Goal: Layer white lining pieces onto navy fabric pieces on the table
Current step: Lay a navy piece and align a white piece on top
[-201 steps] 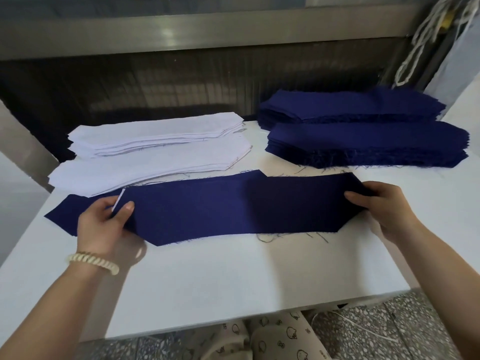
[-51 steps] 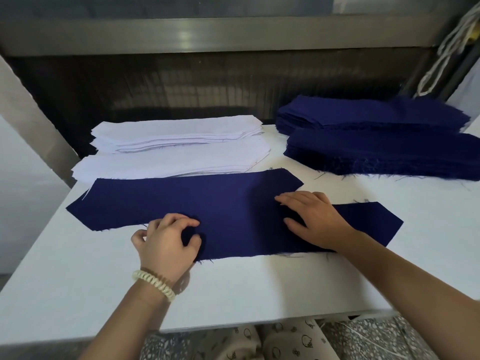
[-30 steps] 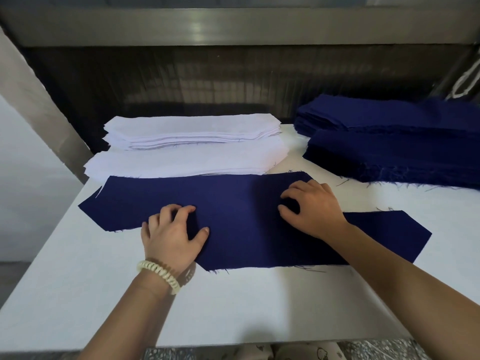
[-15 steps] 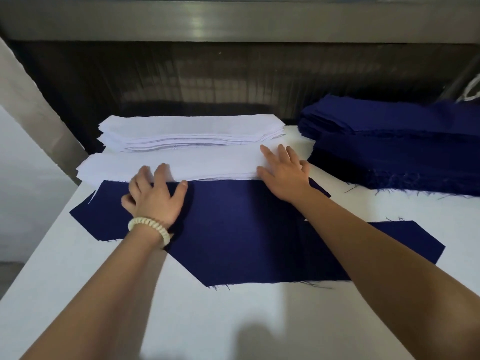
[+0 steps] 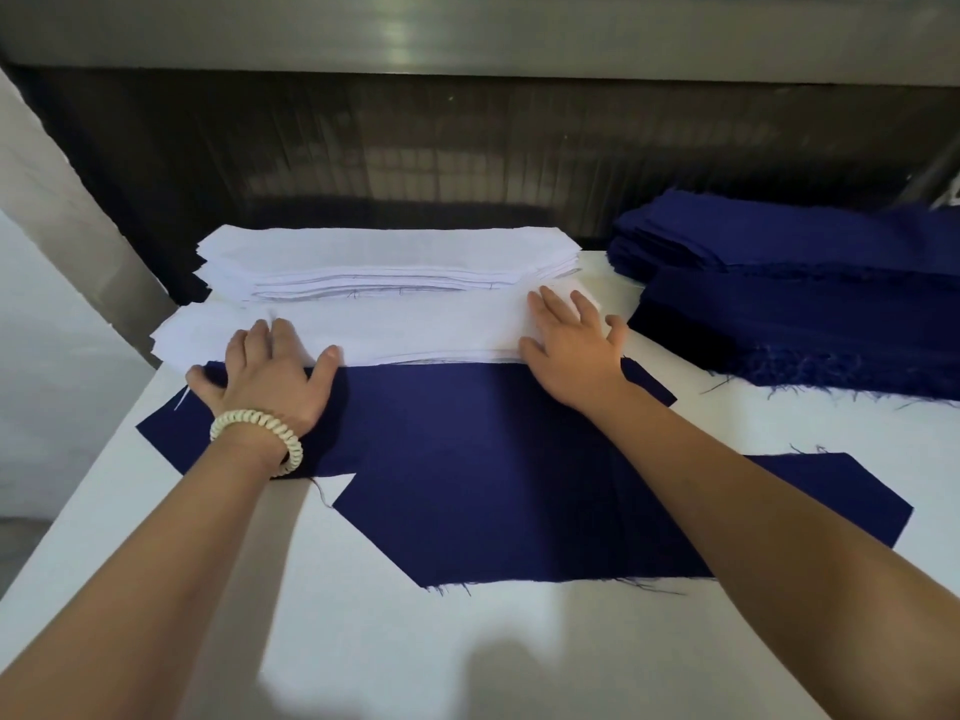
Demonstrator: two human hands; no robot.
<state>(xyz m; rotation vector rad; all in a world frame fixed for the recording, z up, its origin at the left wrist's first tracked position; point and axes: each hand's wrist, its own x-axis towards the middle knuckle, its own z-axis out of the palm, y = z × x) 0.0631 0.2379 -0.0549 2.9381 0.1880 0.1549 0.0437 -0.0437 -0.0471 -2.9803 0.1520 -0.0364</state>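
In the head view, the low near stack of white lining pieces (image 5: 415, 330) is touched by both hands. The left hand (image 5: 265, 376) is laid on its front edge and the right hand (image 5: 571, 345) on its right end, fingers spread and apparently flat, nothing clasped. Two overlapping flat navy fabric pieces (image 5: 467, 459) are spread just in front of that stack. A taller white lining stack (image 5: 384, 252) is seen behind it, and thick navy fabric stacks (image 5: 805, 314) to its right.
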